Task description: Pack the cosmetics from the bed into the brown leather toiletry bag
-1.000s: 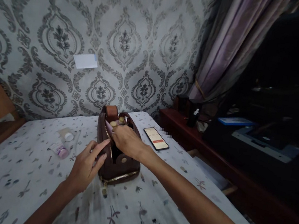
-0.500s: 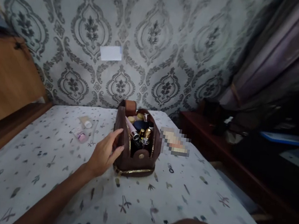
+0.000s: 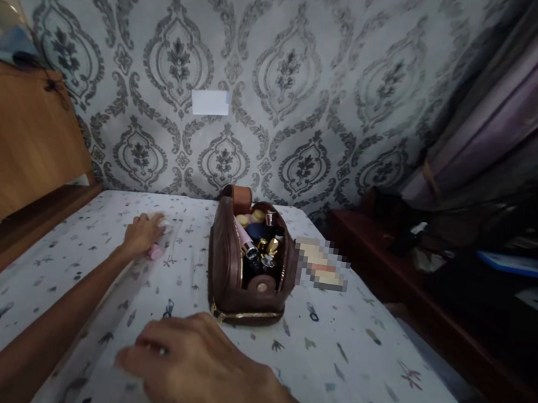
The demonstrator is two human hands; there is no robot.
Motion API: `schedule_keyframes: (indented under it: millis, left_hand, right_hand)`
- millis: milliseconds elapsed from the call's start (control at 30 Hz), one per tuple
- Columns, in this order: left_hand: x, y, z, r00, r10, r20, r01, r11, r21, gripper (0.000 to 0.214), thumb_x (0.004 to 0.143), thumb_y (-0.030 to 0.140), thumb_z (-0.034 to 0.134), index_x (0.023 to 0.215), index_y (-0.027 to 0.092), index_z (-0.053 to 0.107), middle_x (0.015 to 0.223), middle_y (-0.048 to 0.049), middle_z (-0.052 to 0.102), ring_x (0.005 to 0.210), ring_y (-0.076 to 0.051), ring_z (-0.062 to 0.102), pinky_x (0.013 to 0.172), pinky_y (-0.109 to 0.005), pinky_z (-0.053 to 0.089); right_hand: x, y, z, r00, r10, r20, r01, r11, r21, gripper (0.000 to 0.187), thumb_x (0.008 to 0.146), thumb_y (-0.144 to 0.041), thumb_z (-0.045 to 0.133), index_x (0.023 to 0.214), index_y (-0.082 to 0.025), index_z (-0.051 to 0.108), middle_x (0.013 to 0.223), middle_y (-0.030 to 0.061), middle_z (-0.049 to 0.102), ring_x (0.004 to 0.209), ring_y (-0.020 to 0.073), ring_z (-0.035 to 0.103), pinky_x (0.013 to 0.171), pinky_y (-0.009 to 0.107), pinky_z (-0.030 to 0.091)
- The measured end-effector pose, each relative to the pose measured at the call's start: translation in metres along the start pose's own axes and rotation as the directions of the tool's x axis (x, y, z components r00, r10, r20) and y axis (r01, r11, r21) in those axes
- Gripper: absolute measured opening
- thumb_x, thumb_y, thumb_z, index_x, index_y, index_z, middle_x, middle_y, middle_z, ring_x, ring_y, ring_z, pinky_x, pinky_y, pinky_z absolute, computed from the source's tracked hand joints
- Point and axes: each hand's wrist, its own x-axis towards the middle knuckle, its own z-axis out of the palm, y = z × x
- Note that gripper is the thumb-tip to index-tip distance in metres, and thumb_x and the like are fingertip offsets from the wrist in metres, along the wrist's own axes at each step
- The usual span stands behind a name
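Observation:
My left hand (image 3: pixel 143 233) is at the far left of the bed, its fingers closed over a small tube that they mostly hide. Just below those fingers pokes the pink cap (image 3: pixel 155 252) of a second tube. In the foreground my right hand (image 3: pixel 197 362) hovers palm down over the sheet, slightly blurred, its fingers loosely bent and apart with nothing in them. Between and beyond the hands stands a brown makeup bag (image 3: pixel 223 269), unzipped and gaping. Inside it are a pink tube (image 3: pixel 245 237), a dark blue round item (image 3: pixel 255 230) and several gold-capped cosmetics.
A pixelated flat item (image 3: pixel 321 264) lies right of the bag on the patterned sheet (image 3: pixel 232 378). A wooden cabinet (image 3: pixel 15 143) borders the left side. The patterned wall (image 3: pixel 285 96) closes off the back, and a dark red ledge (image 3: pixel 358 242) runs along the right.
My left hand has left the bag's side and moved left to the tubes. My right hand has come into view in the foreground. The view has shifted slightly.

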Motion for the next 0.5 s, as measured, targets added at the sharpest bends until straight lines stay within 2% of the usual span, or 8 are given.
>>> schedule_keyframes:
  millis: [33,100,167,267,367,500]
  left_hand:
    - [0.002,-0.002,0.004,1.000,-0.016,0.021,0.016,1.000,0.014,0.051,0.091,0.043,0.046,0.137,0.024,0.052,0.120,-0.0192,0.057,0.114,-0.041,0.054,0.090,-0.053,0.045]
    - [0.006,-0.004,0.010,0.998,-0.036,0.054,0.034,0.999,0.033,0.053,0.091,0.048,0.046,0.139,0.028,0.049,0.122,-0.0171,0.059,0.114,-0.039,0.055,0.090,-0.050,0.045]
    - [0.010,-0.004,0.014,0.996,-0.048,0.075,0.044,0.998,0.048,0.055,0.090,0.050,0.046,0.140,0.030,0.047,0.124,-0.0154,0.060,0.115,-0.037,0.055,0.089,-0.047,0.046]
    - [0.014,-0.002,0.015,0.994,-0.059,0.092,0.053,0.996,0.068,0.055,0.088,0.050,0.047,0.140,0.030,0.046,0.127,-0.0144,0.059,0.116,-0.037,0.056,0.089,-0.045,0.046]
    - [0.014,-0.002,0.014,0.993,-0.057,0.099,0.050,0.996,0.078,0.055,0.089,0.047,0.045,0.141,0.028,0.045,0.128,-0.0147,0.059,0.117,-0.036,0.056,0.089,-0.045,0.046]
    - [0.013,-0.002,0.015,0.995,-0.040,0.094,0.032,0.996,0.080,0.056,0.089,0.044,0.045,0.142,0.027,0.045,0.129,-0.0158,0.059,0.118,-0.038,0.056,0.088,-0.046,0.047]
  right_hand:
    - [0.006,0.011,0.011,1.000,-0.002,-0.009,0.002,1.000,-0.005,0.036,0.083,-0.010,0.059,0.114,-0.025,0.069,0.097,0.0019,0.073,0.081,0.0171,0.067,0.070,0.025,0.051]
    - [0.011,0.035,0.039,0.996,0.050,-0.073,-0.043,0.994,0.097,0.037,0.083,-0.007,0.055,0.113,-0.020,0.070,0.098,0.0043,0.073,0.083,0.0174,0.068,0.073,0.025,0.050]
    - [0.010,0.057,0.067,0.970,0.169,-0.172,-0.129,0.966,0.225,0.035,0.083,-0.005,0.050,0.109,-0.017,0.071,0.099,0.0057,0.074,0.084,0.0161,0.069,0.076,0.023,0.050]
    - [0.005,0.080,0.099,0.917,0.306,-0.257,-0.213,0.918,0.333,0.030,0.084,-0.005,0.051,0.100,-0.016,0.074,0.089,0.0051,0.074,0.078,0.0158,0.068,0.077,0.024,0.050]
    - [0.001,0.090,0.116,0.886,0.372,-0.277,-0.240,0.878,0.414,0.028,0.084,-0.006,0.051,0.096,-0.016,0.075,0.081,0.0035,0.074,0.075,0.0153,0.067,0.076,0.024,0.050]
    - [0.001,0.093,0.123,0.871,0.392,-0.295,-0.247,0.870,0.427,0.026,0.084,-0.007,0.054,0.095,-0.017,0.076,0.084,0.0033,0.074,0.078,0.0160,0.068,0.080,0.025,0.050]
